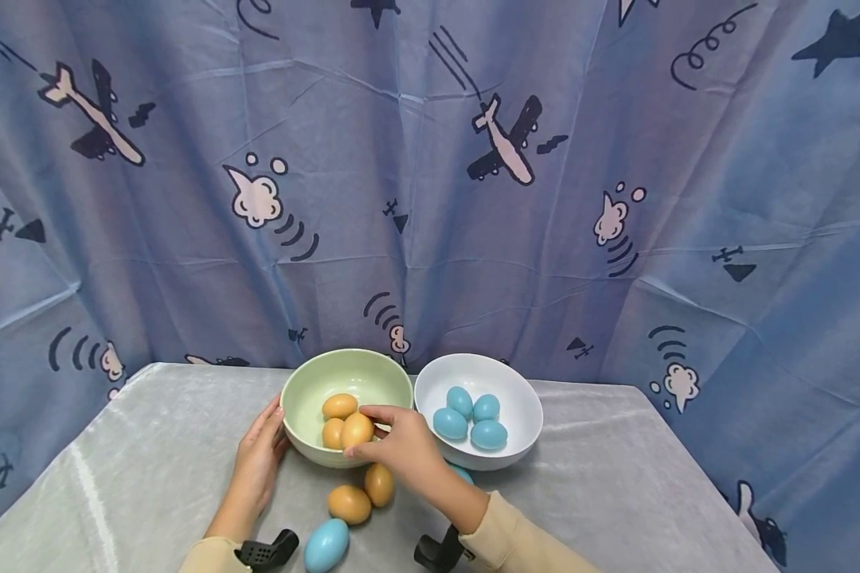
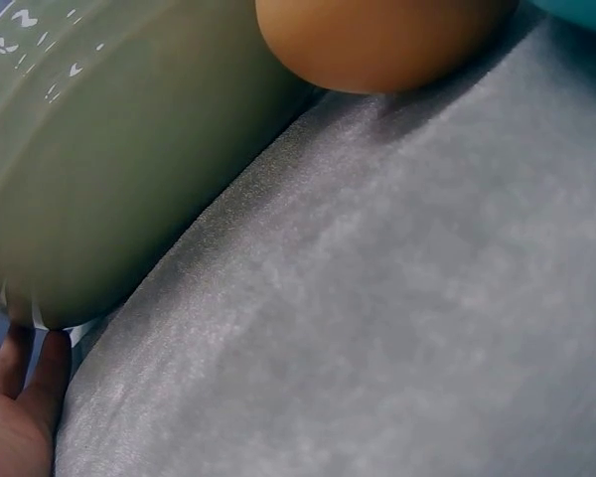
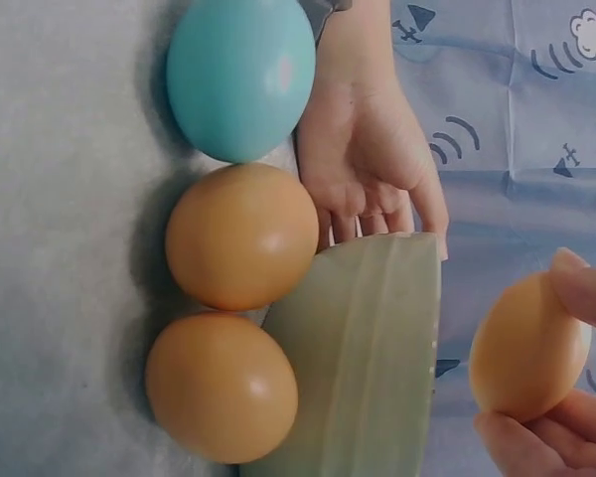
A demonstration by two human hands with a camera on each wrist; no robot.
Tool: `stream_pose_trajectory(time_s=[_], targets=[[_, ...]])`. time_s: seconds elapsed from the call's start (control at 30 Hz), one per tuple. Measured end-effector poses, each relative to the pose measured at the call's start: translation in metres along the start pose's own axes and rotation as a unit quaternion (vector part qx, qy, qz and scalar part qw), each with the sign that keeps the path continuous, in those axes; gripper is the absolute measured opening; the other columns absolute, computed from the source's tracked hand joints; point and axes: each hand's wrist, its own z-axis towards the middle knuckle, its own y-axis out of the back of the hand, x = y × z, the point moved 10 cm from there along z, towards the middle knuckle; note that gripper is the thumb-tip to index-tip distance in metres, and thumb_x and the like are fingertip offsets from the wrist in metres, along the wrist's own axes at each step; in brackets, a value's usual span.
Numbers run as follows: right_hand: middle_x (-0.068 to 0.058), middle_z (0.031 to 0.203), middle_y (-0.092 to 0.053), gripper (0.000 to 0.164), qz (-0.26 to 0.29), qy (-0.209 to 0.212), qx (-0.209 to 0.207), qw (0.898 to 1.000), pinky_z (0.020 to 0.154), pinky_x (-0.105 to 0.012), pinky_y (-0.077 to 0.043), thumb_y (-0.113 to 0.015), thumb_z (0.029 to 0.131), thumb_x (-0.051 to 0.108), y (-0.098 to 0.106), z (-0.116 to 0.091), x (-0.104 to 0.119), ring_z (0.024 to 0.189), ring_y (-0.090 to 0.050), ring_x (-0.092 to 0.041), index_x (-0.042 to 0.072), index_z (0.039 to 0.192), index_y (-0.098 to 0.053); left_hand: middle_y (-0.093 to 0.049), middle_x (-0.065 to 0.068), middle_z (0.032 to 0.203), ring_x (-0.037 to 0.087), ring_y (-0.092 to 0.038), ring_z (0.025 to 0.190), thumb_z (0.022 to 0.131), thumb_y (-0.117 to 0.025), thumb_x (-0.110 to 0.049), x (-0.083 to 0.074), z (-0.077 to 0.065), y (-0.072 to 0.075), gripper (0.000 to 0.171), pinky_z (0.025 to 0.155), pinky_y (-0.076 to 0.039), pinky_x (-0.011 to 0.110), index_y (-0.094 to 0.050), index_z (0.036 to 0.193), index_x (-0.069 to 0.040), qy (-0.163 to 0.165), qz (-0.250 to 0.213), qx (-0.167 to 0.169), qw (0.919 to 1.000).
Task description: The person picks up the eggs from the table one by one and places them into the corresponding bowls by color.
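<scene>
My right hand (image 1: 410, 447) pinches an orange-brown egg (image 1: 357, 430) between thumb and fingers above the near rim of the light green bowl (image 1: 383, 387). The right wrist view shows this held egg (image 3: 521, 348) beyond the bowl's rim. Inside the bowl, two similar eggs (image 1: 340, 406) are visible. My left hand (image 1: 256, 465) touches the bowl's left side with extended fingers, its thumb near the rim. Two more orange-brown eggs, one nearer me (image 1: 349, 504) and one farther right (image 1: 379, 485), lie on the cloth in front of the bowl.
A white bowl (image 1: 519, 410) holding several blue eggs stands right of the green one. One blue egg (image 1: 327, 546) lies near the front; another (image 1: 462, 474) is partly hidden behind my right forearm. Grey cloth (image 1: 616, 493) covers the table, and a patterned blue curtain (image 1: 430, 199) hangs behind.
</scene>
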Motion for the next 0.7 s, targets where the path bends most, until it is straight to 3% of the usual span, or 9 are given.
stream_pose_trajectory(time_s=[0.23, 0.53, 0.7], targets=[[-0.018, 0.118, -0.072, 0.056, -0.028, 0.009, -0.013, 0.999, 0.089, -0.03, -0.06, -0.089, 0.069, 0.009, -0.004, 0.011, -0.005, 0.112, -0.068, -0.027, -0.005, 0.12, -0.069, -0.023, 0.004, 0.166, 0.022, -0.024, 0.153, 0.106, -0.043, -0.042, 0.001, 0.0, 0.0, 0.063, 0.126, -0.024, 0.042, -0.022, 0.159, -0.014, 0.001, -0.002, -0.003, 1.0], [-0.022, 0.12, -0.07, 0.055, -0.003, 0.024, -0.01, 1.0, 0.093, -0.031, -0.058, -0.087, 0.07, 0.005, -0.019, 0.031, -0.005, 0.113, -0.067, -0.029, -0.008, 0.12, -0.067, -0.022, 0.003, 0.166, 0.021, -0.023, 0.153, 0.107, -0.041, -0.042, 0.0, -0.001, -0.001, 0.063, 0.126, -0.023, 0.041, -0.021, 0.159, -0.014, 0.004, -0.001, -0.002, 1.0], [-0.019, 0.119, -0.071, 0.055, -0.001, 0.027, -0.008, 1.0, 0.087, -0.026, -0.06, -0.088, 0.07, 0.003, -0.031, 0.038, -0.005, 0.108, -0.069, -0.025, -0.007, 0.12, -0.068, -0.022, 0.003, 0.166, 0.021, -0.023, 0.153, 0.107, -0.041, -0.043, -0.002, -0.002, -0.001, 0.063, 0.126, -0.023, 0.04, -0.021, 0.159, -0.014, 0.004, 0.001, 0.002, 1.0]])
